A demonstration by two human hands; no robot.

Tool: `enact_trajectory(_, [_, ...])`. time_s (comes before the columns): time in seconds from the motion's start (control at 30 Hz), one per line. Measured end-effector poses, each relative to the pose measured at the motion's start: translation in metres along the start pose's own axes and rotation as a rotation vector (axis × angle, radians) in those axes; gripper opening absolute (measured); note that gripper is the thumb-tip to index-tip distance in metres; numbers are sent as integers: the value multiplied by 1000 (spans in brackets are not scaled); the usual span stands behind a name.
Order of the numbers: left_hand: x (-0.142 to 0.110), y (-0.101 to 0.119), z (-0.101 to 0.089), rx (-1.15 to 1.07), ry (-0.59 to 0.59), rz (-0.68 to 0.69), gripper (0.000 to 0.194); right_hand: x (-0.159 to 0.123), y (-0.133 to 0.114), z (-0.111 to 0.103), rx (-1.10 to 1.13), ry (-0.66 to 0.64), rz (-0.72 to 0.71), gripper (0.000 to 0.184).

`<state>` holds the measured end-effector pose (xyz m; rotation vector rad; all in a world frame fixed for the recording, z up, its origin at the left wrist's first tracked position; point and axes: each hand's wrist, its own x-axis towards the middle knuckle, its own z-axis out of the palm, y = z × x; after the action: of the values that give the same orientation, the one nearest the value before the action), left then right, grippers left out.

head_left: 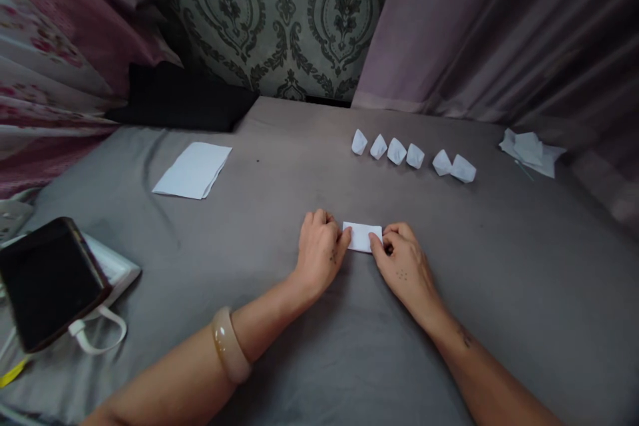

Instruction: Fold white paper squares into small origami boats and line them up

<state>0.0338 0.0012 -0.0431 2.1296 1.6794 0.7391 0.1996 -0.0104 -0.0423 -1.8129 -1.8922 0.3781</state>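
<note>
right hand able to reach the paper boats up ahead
Probably yes: only grey cloth lies between the right hand and the paper boats, though it would have to let go of the folded paper first.

No readable text or labels.

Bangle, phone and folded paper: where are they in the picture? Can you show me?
Bangle [230, 345]: head view, on the middle of its band.
Phone [50, 283]: head view, on its dark front.
Folded paper [362, 237]: head view, on its white middle, between the two hands.
</note>
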Motion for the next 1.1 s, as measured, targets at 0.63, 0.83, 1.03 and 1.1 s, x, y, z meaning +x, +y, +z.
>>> enact_trajectory(0.63, [2,0,2,63,-14,8,36,1,3,2,-31,-25,-9,31])
enact_trajectory(0.83, [2,-4,4,117,-20,32,34,-2,7,6,-3,99,-33,20])
enact_trajectory(1.03, [3,-5,3,82,24,25,16,-4,2,4,48,90,-233,10])
enact_trajectory(1.1, [5,-4,1,69,16,97,13,-4,0,2,16,16,-327,18])
